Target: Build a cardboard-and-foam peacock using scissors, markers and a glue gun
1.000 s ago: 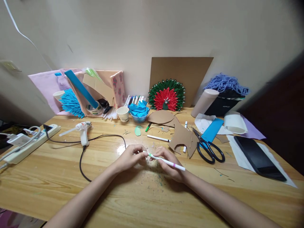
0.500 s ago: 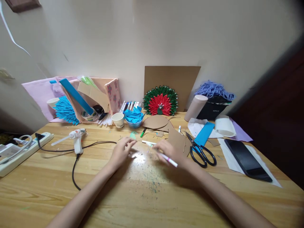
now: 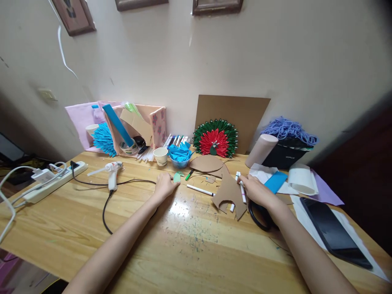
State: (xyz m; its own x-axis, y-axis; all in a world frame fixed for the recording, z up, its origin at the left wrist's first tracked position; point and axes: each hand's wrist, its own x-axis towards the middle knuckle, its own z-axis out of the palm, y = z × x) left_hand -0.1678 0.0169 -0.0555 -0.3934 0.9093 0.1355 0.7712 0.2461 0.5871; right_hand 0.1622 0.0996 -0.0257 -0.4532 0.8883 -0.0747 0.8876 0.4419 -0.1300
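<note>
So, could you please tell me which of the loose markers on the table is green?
It is the short green-and-black marker, just right of the pale green cutout by the left hand; the other loose markers have white barrels.

At the right hand's (image 3: pixel 255 190) grip, smooth white plastic is shown by the marker (image 3: pixel 243 194). Beside it, the cut-out (image 3: pixel 228 188) is formed of matt cardboard; below, the wooden tabletop (image 3: pixel 165 261) is glossily finished; farther right, the smartphone (image 3: pixel 335 232) is smoothly glossed.
</note>
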